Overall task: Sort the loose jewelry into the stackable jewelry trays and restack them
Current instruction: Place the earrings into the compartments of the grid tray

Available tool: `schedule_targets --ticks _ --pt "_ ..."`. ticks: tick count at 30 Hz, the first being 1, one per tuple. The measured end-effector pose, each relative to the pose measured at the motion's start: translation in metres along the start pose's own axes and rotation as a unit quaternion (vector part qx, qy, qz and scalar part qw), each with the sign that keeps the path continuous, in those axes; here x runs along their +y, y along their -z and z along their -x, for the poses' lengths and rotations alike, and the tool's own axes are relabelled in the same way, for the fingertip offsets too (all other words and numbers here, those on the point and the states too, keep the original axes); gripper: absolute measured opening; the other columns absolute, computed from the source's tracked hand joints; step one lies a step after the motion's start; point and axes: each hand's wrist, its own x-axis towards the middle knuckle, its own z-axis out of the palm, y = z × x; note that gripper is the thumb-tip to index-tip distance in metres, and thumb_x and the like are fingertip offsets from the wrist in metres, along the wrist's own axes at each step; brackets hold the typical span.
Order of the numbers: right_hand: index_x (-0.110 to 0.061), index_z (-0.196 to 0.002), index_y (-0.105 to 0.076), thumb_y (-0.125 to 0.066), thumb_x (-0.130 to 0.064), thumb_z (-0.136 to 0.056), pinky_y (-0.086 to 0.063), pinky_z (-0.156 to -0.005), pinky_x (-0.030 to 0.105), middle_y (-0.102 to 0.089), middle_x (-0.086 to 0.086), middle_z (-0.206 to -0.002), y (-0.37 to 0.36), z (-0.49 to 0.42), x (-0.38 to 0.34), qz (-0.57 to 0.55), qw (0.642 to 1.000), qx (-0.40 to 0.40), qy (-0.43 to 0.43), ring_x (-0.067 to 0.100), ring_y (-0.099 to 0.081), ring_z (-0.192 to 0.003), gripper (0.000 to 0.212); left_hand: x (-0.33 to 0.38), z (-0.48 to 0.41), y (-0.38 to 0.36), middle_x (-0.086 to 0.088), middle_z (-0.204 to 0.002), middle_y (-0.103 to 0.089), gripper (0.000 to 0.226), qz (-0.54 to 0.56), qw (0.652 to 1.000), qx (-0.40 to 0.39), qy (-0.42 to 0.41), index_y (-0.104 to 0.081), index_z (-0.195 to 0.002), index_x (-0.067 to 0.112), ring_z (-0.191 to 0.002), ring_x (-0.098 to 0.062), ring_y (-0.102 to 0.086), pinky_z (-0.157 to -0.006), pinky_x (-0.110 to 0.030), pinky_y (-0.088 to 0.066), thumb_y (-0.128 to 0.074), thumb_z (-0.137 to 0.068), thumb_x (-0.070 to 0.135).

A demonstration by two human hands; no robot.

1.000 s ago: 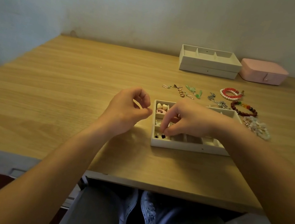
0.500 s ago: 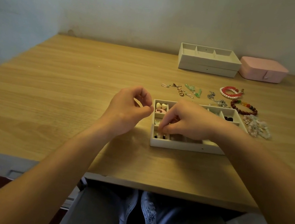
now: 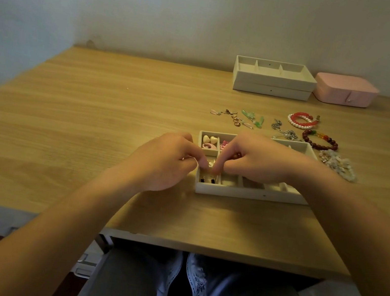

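A white compartment tray (image 3: 246,193) lies near the table's front edge. Its far-left cells hold heart-shaped and pink earrings (image 3: 210,142), and the near-left cell holds small dark studs (image 3: 207,180). My left hand (image 3: 160,161) and my right hand (image 3: 257,160) meet over the tray's left side. Both have curled fingers, and their fingertips pinch a small gold earring (image 3: 210,162) between them. My right hand hides the tray's middle cells. Loose earrings (image 3: 234,118), green pieces (image 3: 254,117), a silver chain (image 3: 285,133) and bead bracelets (image 3: 320,140) lie behind the tray.
Two stacked white trays (image 3: 272,86) stand at the table's back, with a shut pink jewelry box (image 3: 345,92) to their right. A red and pearl bracelet pair (image 3: 301,120) and a pale crystal bracelet (image 3: 340,165) lie right of the tray. My knees are under the table's front edge.
My left hand has moved right to the tray's left edge, and its fingertips now meet those of my right hand. My right hand has stayed over the left cells.
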Motion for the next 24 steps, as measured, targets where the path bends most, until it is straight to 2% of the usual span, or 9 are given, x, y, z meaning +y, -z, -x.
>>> schedule_targets --ticks 5,8,11,13,17,24 --pt "-0.023 -0.105 -0.082 -0.057 -0.013 -0.094 -0.039 -0.054 0.007 -0.066 -0.020 -0.078 -0.002 -0.002 -0.002 0.016 1.000 -0.023 0.006 -0.012 -0.054 -0.063 0.029 0.004 -0.001 -0.001 0.014 -0.090 -0.049 0.030 -0.038 0.999 -0.019 -0.001 -0.077 -0.099 0.033 -0.078 0.001 -0.047 -0.070 -0.028 -0.031 -0.052 -0.096 0.017" --pt "-0.022 -0.108 -0.081 -0.057 -0.013 -0.095 -0.038 -0.053 0.006 -0.063 -0.023 -0.073 -0.002 -0.002 -0.001 0.013 1.000 -0.024 0.010 -0.014 -0.053 -0.062 0.029 0.004 -0.002 -0.001 0.012 -0.089 -0.051 0.030 -0.032 0.999 -0.020 -0.009 -0.078 -0.096 0.034 -0.080 0.000 -0.048 -0.070 -0.028 -0.032 -0.054 -0.094 0.016" --pt "-0.024 -0.108 -0.081 -0.057 -0.013 -0.095 -0.038 -0.052 0.007 -0.062 -0.028 -0.060 -0.002 -0.001 0.002 -0.005 1.000 -0.028 0.008 -0.011 -0.053 -0.060 0.029 0.002 -0.003 -0.002 0.009 -0.091 -0.055 0.029 -0.021 1.000 -0.021 -0.008 -0.078 -0.093 0.033 -0.082 -0.004 -0.050 -0.070 -0.029 -0.036 -0.055 -0.092 0.015" --pt "-0.025 -0.108 -0.080 -0.057 -0.013 -0.095 -0.038 -0.051 0.008 -0.059 -0.034 -0.056 -0.002 -0.001 0.003 -0.014 0.999 -0.034 0.008 -0.010 -0.053 -0.058 0.029 0.000 -0.004 -0.003 0.008 -0.091 -0.056 0.029 -0.009 1.000 -0.022 -0.007 -0.078 -0.091 0.032 -0.082 -0.004 -0.051 -0.069 -0.024 -0.037 -0.056 -0.091 0.014" --pt "-0.030 -0.108 -0.080 -0.057 -0.015 -0.095 -0.041 -0.054 0.014 -0.063 -0.023 -0.062 -0.003 -0.001 0.005 -0.026 0.999 -0.043 0.012 -0.003 -0.052 -0.059 0.030 -0.001 -0.005 -0.002 0.010 -0.087 -0.057 0.033 0.022 1.000 -0.021 -0.009 -0.073 -0.079 0.038 -0.076 0.000 -0.050 -0.065 -0.012 -0.032 -0.058 -0.088 0.010" --pt "-0.033 -0.104 -0.081 -0.056 -0.016 -0.097 -0.039 -0.052 0.014 -0.059 -0.022 -0.059 -0.002 0.001 0.012 -0.045 0.999 -0.024 0.016 -0.001 -0.049 -0.056 0.031 0.000 -0.008 -0.003 0.011 -0.083 -0.057 0.034 0.035 0.999 -0.022 -0.007 -0.071 -0.073 0.038 -0.075 0.002 -0.050 -0.066 -0.015 -0.033 -0.059 -0.086 0.010"
